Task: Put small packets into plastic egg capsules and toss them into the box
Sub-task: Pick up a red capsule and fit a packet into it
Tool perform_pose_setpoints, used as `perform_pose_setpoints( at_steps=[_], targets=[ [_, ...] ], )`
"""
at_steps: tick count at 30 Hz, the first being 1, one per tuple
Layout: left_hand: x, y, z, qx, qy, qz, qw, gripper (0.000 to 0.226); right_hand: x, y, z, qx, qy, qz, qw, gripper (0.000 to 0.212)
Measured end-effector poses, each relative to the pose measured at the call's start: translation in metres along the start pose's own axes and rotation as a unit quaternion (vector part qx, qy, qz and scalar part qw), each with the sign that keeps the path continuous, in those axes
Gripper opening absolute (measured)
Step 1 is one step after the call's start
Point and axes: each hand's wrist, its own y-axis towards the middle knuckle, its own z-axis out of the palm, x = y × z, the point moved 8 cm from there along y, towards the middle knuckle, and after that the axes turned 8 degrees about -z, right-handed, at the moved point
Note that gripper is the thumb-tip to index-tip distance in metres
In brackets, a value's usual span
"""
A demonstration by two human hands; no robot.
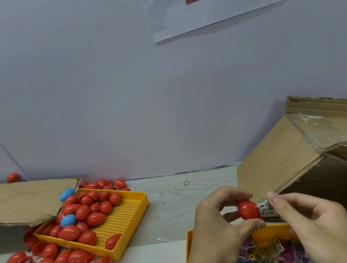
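Your left hand [223, 221] grips the red capsule [248, 210] at five o'clock; your right hand [308, 216] pinches the packet [265, 207], half inside. Push squarely, then toss toward the three o'clock box [287, 158].

Packing bench: capsule-filled tray [135, 227], cardboard box [287, 158].
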Motion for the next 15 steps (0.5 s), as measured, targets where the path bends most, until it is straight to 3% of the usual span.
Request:
perform_pose_setpoints(
  at_steps=[10,15],
  targets=[
    [-0.007,-0.0016,0.0015,0.01,0.01,0.026,1.0,0.034,-0.0014,-0.0047,0.0037,-0.003,-0.031,-0.018,0.999,0.005],
    [-0.0076,-0.0022,0.0035,0.019,0.009,0.029,0.999,0.029,0.0002,-0.0031,0.0032,0.007,-0.038,-0.031,0.999,0.013]
  ],
)
